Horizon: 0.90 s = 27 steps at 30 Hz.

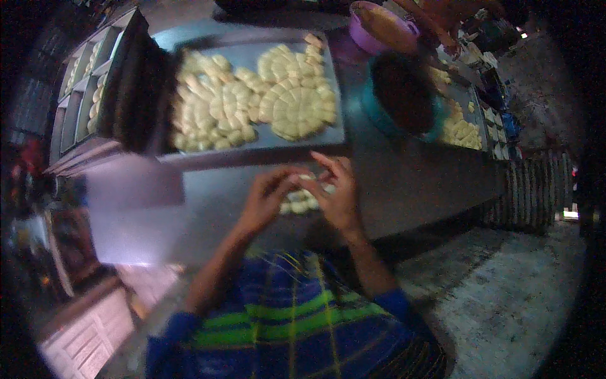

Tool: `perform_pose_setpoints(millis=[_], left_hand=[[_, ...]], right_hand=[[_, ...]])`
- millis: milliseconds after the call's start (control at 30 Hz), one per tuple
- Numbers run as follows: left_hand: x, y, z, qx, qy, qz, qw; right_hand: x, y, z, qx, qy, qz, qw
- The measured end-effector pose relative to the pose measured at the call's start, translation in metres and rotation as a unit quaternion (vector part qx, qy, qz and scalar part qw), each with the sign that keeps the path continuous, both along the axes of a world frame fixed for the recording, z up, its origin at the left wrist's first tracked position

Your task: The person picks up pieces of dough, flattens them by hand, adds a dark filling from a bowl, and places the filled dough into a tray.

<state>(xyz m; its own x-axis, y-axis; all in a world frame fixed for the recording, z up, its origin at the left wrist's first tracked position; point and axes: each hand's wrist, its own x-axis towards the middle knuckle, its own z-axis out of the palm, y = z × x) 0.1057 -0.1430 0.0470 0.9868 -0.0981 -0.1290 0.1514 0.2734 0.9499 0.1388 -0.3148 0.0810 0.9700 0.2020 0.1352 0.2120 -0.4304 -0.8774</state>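
Hands — left hand [268,199] and right hand [338,196] — pinching pale dough pieces [298,203] on desk [404,183], tray [252,144] of dough rounds at twelve o'clock.

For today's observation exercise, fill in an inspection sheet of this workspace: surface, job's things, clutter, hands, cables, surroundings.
Surface: grey metal table, dimly lit.
Job's things: small pale dough pieces at the fingertips; metal tray filled with pale dough pieces set in round clusters.
Clutter: purple bowl; teal bowl, contents dark; a second tray of dough at the right.
Hands: left hand and right hand close together on the small dough pieces; grip blurred.
Cables: nothing seen.
Surroundings: rack of trays at left; concrete floor.
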Motion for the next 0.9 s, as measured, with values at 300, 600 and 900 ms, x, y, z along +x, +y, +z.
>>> perform_pose_setpoints(millis=[300,600,900], left_hand=[[0.009,-0.02,-0.009,0.011,-0.033,0.011,0.999],[0.011,-0.044,-0.011,-0.21,0.038,-0.106,0.971],[-0.002,-0.014,-0.054,0.211,-0.126,-0.096,0.964]], right_hand=[[0.025,-0.038,-0.004,0.052,0.177,0.078,0.98],[0.022,-0.072,0.004,0.128,0.318,0.137,0.929],[0.004,-0.116,-0.064,-0.256,-0.014,0.247,0.934]])
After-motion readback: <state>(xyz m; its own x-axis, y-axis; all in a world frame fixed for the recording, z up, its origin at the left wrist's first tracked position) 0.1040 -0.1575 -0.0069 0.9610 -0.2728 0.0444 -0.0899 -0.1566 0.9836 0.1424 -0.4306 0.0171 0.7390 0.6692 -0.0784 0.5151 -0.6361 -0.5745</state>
